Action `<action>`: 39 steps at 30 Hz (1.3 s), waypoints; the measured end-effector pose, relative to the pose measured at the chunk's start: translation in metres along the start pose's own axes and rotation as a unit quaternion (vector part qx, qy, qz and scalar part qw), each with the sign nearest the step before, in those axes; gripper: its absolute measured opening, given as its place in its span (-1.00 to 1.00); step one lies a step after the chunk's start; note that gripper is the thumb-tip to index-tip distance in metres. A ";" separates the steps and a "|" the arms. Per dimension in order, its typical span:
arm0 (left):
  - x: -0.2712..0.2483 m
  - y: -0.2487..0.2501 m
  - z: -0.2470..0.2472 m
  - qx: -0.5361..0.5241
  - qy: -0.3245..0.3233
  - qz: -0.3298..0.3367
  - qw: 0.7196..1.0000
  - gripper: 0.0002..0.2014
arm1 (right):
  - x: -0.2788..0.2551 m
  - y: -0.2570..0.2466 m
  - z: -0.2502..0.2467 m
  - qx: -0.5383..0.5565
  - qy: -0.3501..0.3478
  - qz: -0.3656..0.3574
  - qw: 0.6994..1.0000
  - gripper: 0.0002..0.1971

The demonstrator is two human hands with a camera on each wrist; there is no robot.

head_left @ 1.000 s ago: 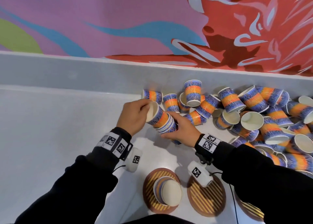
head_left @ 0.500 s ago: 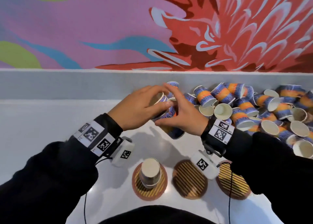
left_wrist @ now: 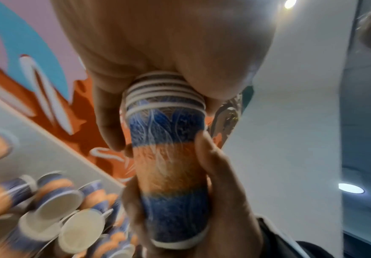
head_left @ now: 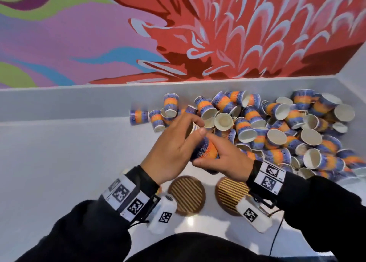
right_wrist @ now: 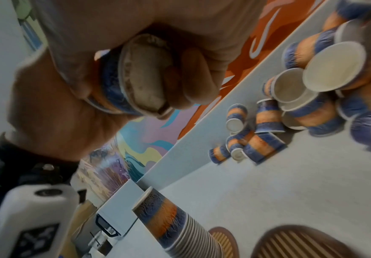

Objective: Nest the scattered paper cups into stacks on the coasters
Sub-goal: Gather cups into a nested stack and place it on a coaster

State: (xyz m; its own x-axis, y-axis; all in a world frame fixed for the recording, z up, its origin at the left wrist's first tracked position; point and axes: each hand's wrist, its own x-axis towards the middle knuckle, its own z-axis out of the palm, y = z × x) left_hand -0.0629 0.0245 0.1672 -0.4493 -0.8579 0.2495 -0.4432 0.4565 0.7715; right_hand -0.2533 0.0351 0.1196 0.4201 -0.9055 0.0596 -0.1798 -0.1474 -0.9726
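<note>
White counter below: both my hands grip the nested cups (head_left: 206, 151) lengthwise, left hand (head_left: 174, 153) capping rims, right hand (head_left: 223, 159) wrapping base, coasters (head_left: 187, 194) directly beneath.

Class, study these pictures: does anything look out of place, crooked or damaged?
Loose cups lie tumbled on their sides in a heap against the back wall. One rim in the held stack sits crooked, not fully nested. Two coasters are bare. No damage shows.

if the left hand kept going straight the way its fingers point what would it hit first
Probably the pile of loose paper cups just beyond the left hand, which grips the nested stack; depth is unclear.
</note>
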 end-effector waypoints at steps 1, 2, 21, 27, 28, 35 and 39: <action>-0.003 -0.001 0.009 -0.018 -0.009 -0.019 1.000 -0.75 | -0.007 0.007 -0.005 -0.019 -0.007 0.014 1.000 -0.46; -0.006 -0.005 0.015 -0.036 -0.021 -0.041 0.998 -0.74 | -0.011 0.016 -0.011 -0.044 -0.009 0.031 0.999 -0.39; -0.070 -0.136 0.113 0.150 -0.103 -0.281 0.942 -0.36 | 0.005 0.126 0.017 -0.183 0.002 0.066 0.981 -0.37; -0.077 -0.156 0.125 0.151 -0.117 -0.286 0.939 -0.33 | 0.001 0.142 0.028 -0.218 -0.051 0.088 0.971 -0.37; -0.078 -0.158 0.126 0.147 -0.120 -0.284 0.940 -0.31 | -0.002 0.144 0.030 -0.212 -0.051 0.092 0.972 -0.37; -0.081 -0.167 0.124 0.133 -0.133 -0.261 0.947 -0.33 | -0.016 0.146 0.038 -0.155 -0.011 0.110 0.982 -0.36; -0.080 -0.169 0.124 0.134 -0.133 -0.258 0.948 -0.36 | -0.017 0.142 0.040 -0.157 -0.004 0.108 0.982 -0.39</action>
State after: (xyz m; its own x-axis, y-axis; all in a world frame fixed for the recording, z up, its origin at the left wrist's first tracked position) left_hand -0.0477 0.0453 -0.0561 -0.2831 -0.9096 -0.3041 -0.8223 0.0670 0.5651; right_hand -0.2501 0.0453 -0.0289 0.3485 -0.9263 -0.1431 -0.5302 -0.0689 -0.8450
